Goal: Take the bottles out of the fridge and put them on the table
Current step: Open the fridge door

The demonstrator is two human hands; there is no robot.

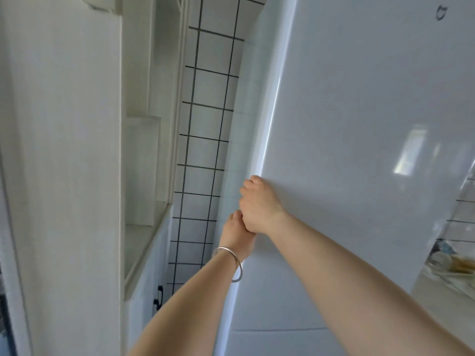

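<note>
A white fridge [359,124] fills the right of the head view, and its upper door looks closed. My right hand [259,204] grips the door's left edge, fingers curled around it. Just below, my left hand [235,235] holds the same edge, touching the right hand; a silver bangle sits on its wrist. No bottles or table are in view; the fridge's inside is hidden.
A white tiled wall [203,150] with dark grout stands left of the fridge. Further left are white shelves [144,176] and a cabinet with a black handle [158,299]. At the right edge, a counter [452,265] carries clutter.
</note>
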